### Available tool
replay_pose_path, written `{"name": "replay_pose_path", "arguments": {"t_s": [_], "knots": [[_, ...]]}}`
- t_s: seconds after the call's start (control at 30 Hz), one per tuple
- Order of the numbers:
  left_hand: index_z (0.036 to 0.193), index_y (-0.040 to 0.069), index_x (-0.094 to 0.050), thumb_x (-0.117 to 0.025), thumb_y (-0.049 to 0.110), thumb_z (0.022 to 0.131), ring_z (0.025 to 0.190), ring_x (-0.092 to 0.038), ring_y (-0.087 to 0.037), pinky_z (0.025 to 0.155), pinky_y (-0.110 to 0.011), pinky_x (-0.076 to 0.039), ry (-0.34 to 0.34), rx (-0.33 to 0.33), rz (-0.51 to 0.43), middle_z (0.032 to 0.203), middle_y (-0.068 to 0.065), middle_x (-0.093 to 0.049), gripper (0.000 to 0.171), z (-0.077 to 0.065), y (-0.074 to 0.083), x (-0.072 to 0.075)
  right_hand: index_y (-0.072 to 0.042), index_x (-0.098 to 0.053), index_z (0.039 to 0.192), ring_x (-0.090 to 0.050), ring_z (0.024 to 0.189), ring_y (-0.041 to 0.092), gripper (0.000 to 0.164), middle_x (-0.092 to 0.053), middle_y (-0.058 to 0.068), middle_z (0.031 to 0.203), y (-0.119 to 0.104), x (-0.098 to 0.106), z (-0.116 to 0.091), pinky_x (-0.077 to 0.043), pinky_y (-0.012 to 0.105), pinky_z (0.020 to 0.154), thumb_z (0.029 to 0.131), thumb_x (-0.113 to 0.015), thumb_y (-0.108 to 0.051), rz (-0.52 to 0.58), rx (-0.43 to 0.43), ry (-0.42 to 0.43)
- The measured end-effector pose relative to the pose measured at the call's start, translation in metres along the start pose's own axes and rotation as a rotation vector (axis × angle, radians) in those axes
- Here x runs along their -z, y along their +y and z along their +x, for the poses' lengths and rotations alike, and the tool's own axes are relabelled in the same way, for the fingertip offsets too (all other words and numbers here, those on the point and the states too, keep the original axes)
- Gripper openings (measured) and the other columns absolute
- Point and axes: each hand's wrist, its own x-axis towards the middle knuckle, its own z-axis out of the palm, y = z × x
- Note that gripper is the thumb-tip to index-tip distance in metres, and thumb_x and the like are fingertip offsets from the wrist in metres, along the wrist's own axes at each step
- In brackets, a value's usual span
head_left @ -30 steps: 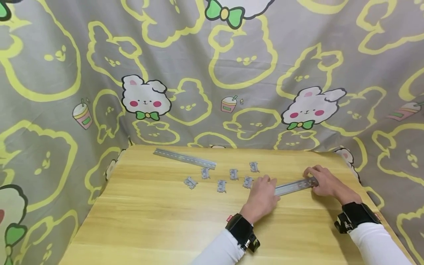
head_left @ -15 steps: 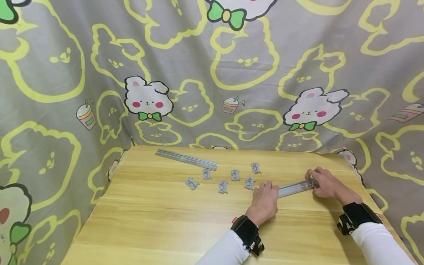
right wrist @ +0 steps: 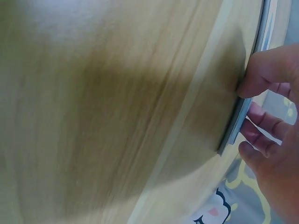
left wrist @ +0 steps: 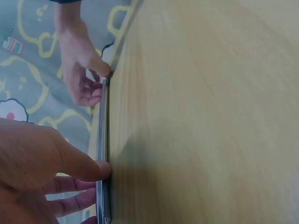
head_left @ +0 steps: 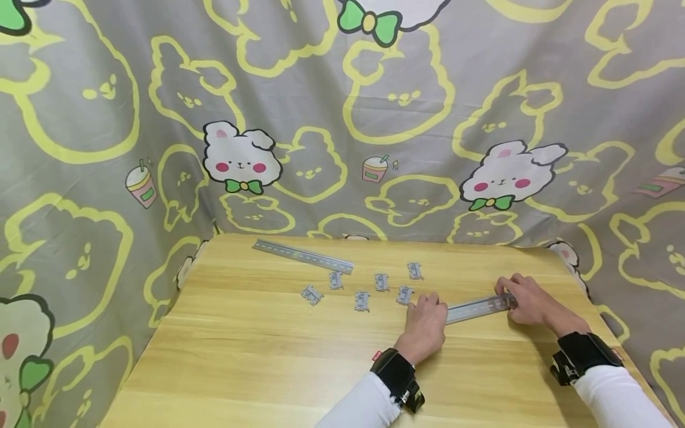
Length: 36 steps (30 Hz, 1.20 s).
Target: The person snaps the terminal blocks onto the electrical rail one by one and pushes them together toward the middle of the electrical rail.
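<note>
A slotted grey metal DIN rail [head_left: 476,309] lies at a slight slant on the right part of the table, its right end a little farther back. My left hand [head_left: 425,327] grips its left end, thumb on the near edge and fingers on the far side, as the left wrist view shows. The right hand [head_left: 528,302] holds the other end, the thumb pressing the near edge and the fingers [right wrist: 264,126] behind it. Just beyond my left fingertips lies a small grey terminal block [head_left: 405,295]. Each palm hides part of the rail.
Several more grey terminal blocks [head_left: 362,301] lie scattered over the middle of the wooden table [head_left: 257,356]. A second DIN rail [head_left: 302,256] rests near the back edge, left of centre. Behind and beside the table hangs a grey patterned curtain [head_left: 316,89].
Both hands have drawn the rail slightly toward me, keeping their grip at its ends. The blocks and the other rail lie as before; the head view has shifted a little.
</note>
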Motion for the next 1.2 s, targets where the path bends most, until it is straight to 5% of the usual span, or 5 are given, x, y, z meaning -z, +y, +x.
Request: {"name": "replay_pose_path", "arguments": {"t_s": [0.2,0.43,0.9,1.2], "knots": [[0.111,0.022,-0.069,-0.080,0.012,0.075,0.099,-0.050,-0.014,0.088,-0.036,-0.049,-0.035,-0.015,0.002,0.111,0.007,-0.056,0.039,-0.007,-0.015,0.005,-0.017,-0.054,0.091,-0.046,0.076,0.026,0.045,-0.051,0.006,0.086,-0.013,0.002,0.001,-0.042,0.051,0.072,0.053,-0.070,0.000,0.011,0.055,-0.005],[0.111,0.020,-0.071,-0.075,0.002,0.075,0.091,-0.051,-0.013,0.075,-0.031,-0.049,-0.025,-0.081,-0.023,0.100,0.006,-0.057,0.041,-0.027,-0.039,0.016,-0.017,-0.053,0.090,-0.041,0.070,0.019,0.046,-0.048,0.000,0.081,-0.038,0.003,0.003,-0.039,0.037,0.064,0.050,-0.066,0.002,0.013,0.140,-0.011],[0.116,0.015,-0.071,-0.066,0.000,0.083,0.092,-0.057,-0.016,0.078,-0.033,-0.053,-0.013,-0.174,-0.061,0.108,0.003,-0.064,0.037,-0.060,-0.094,0.034,-0.014,-0.056,0.100,-0.047,0.075,0.019,0.043,-0.052,0.002,0.088,-0.099,0.006,0.006,-0.044,0.034,0.063,0.062,-0.070,0.000,0.054,0.130,-0.150],[0.115,0.015,-0.072,-0.068,-0.005,0.077,0.105,-0.057,-0.023,0.083,-0.048,-0.052,-0.017,-0.114,-0.100,0.110,0.001,-0.064,0.044,-0.088,-0.129,0.043,-0.013,-0.059,0.104,-0.049,0.076,0.016,0.036,-0.054,0.003,0.091,-0.139,-0.002,0.011,-0.047,0.034,0.062,0.072,-0.074,-0.010,0.070,0.178,-0.178]]}}
